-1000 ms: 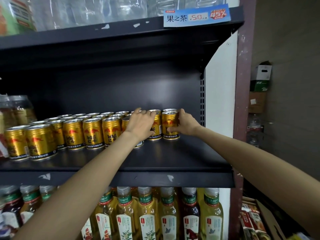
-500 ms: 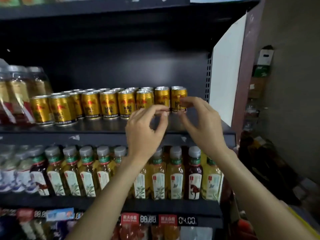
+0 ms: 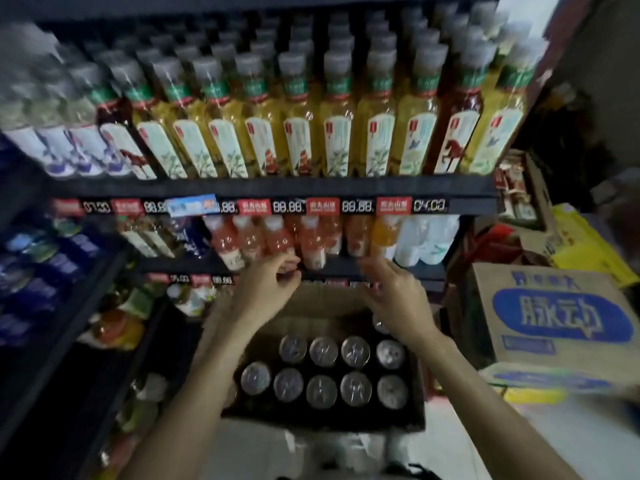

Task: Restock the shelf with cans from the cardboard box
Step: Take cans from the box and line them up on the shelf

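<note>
Cans (image 3: pixel 322 372) fill the cardboard box (image 3: pixel 322 419), partly hidden under blurred, seemingly empty, loosely curled hands (image 3: pixel 268 292).

Dark shelf (image 3: pixel 270 188) – tea bottles (image 3: pixel 337 133) in rows, pale floor (image 3: pixel 554 438) – cardboard box (image 3: pixel 322 422)

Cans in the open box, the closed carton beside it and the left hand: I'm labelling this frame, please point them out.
cans (image 3: pixel 321 351): head view, one lid.
closed carton (image 3: pixel 561 317): head view, printed top.
left hand (image 3: pixel 266 289): head view, back.
</note>
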`<state>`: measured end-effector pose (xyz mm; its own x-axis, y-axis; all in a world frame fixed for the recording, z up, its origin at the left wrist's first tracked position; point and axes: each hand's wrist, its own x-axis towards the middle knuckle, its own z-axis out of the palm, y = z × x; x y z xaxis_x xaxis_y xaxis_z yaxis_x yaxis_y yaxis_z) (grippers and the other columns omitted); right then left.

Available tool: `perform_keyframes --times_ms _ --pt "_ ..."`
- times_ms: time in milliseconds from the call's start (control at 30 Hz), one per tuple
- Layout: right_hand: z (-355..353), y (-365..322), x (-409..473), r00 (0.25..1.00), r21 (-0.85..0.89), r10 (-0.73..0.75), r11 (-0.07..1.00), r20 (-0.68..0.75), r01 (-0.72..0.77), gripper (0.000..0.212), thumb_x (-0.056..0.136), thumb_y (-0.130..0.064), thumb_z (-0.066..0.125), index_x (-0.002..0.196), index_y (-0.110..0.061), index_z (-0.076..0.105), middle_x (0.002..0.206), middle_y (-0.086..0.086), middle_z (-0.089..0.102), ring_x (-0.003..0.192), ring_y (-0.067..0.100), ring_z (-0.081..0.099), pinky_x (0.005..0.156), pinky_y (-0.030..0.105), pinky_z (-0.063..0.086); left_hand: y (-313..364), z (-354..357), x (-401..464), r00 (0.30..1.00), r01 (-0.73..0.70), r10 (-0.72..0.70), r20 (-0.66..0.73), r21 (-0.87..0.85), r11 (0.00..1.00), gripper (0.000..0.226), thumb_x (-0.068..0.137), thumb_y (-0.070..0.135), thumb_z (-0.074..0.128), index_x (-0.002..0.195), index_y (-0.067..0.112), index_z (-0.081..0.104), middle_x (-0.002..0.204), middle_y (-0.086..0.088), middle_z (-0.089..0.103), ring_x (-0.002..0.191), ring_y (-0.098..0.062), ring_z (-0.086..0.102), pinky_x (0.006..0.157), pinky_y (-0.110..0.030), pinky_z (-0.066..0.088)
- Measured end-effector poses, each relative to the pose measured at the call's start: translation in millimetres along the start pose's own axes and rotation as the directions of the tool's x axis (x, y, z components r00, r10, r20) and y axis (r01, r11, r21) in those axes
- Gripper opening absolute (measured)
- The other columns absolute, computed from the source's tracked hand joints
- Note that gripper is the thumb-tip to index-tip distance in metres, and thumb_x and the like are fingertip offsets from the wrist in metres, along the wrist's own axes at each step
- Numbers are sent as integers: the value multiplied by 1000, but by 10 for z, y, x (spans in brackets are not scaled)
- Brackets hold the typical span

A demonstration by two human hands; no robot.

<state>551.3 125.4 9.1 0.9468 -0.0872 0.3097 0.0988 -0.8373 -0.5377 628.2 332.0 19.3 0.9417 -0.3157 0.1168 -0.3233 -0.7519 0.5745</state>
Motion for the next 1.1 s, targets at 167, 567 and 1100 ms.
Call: perform_keyframes --times_ms 167,567,1100 --pt "684 30 -409 926 -34 180 983 332 -179 29 85 -26 61 112 -14 58 106 7 65 95 32 63 70 41 52 -940 298 -468 970 132 -149 190 96 987 26 85 21 64 111 20 64 109 5 68 99 -11 63 85 -28 50" --pt "1998 -517 -523 722 -127 -133 947 679 294 63 81 -29 63 137 -9 42 137 13 46 131 32 36 107 39 26 -1763 436 -1027 908 -59 -180 377 541 839 64 84 25 63 141 17 34 142 -3 36 130 -23 34 106 -33 29" --pt "2046 -609 -556 884 -51 -102 989 455 141 66 55 -40 84 110 -11 60 107 9 66 105 33 57 86 39 41 -1839 539 -790 830 -78 -249 499 545 835 61 86 18 62 140 8 34 143 -11 36 134 -29 30 108 -35 31"
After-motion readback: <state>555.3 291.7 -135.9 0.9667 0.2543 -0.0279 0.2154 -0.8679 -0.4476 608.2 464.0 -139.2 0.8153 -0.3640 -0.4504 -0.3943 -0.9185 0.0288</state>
